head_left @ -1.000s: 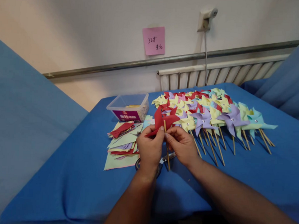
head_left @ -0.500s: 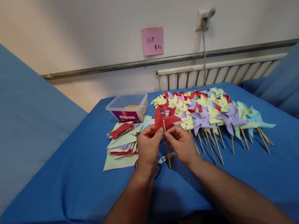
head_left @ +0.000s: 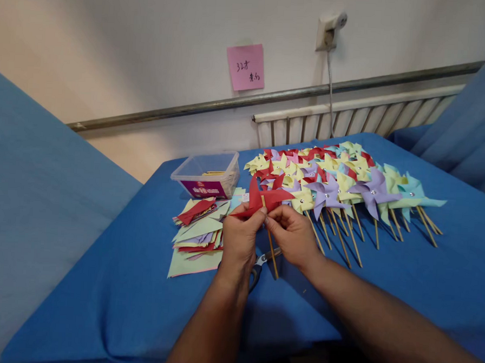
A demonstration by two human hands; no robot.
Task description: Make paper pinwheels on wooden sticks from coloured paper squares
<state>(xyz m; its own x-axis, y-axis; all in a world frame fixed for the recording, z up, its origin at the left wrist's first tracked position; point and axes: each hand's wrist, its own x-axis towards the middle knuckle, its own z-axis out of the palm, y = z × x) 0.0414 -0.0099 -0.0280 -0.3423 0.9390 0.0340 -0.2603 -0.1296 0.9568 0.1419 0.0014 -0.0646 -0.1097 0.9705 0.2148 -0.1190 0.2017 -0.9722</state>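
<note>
Between my hands is a red paper pinwheel (head_left: 276,197), its back towards me, with a thin wooden stick (head_left: 272,251) slanting down from its centre. My left hand (head_left: 242,233) is closed on the pinwheel's left side, thumb pressed near the top of the stick. My right hand (head_left: 294,233) pinches at the right of the stick, just under the red paper; the fingertips hide the exact grip. Scissors (head_left: 258,269) with dark handles lie below my hands, partly covered by the left wrist.
Many coloured pinwheels (head_left: 327,195) on sticks lie to the right. At left are stacked paper pieces (head_left: 199,236) and a clear plastic box (head_left: 206,174) holding sticks. A blue cloth (head_left: 139,295) covers the table. Behind are a radiator (head_left: 352,111) and a wall rail (head_left: 181,110).
The stick has tilted slightly, its top shifting left and its lower end right. Both hands keep their hold on the pinwheel with barely any movement.
</note>
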